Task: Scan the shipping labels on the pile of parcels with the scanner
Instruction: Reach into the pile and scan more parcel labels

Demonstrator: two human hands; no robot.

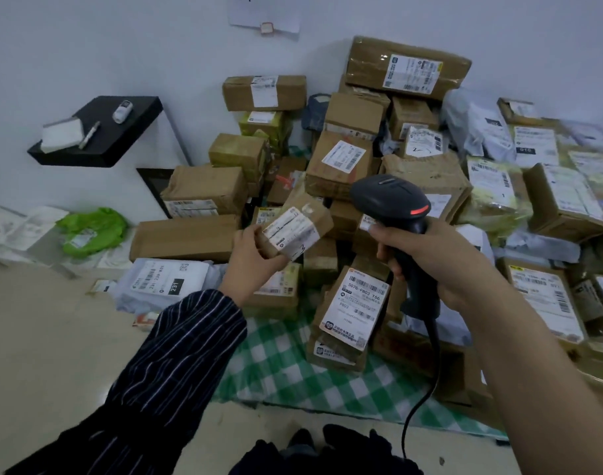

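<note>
Small brown cardboard parcel [319, 217] with white shipping label [290, 229]: held up, tilted, in front of the pile of parcels [427, 186]. Left grip [252, 258] clasps its lower end. Right grip [430, 262] is wrapped round the handle of the black corded handheld scanner [389, 200], just beside it.

Risks:
- The label bends round an edge, so the barcode may misread.
- The beam could catch neighbouring labels behind.
- The end-hold may slip.

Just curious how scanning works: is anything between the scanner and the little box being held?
No. In the head view, only open air separates the scanner from the little box; piled parcels show behind the gap.
</note>
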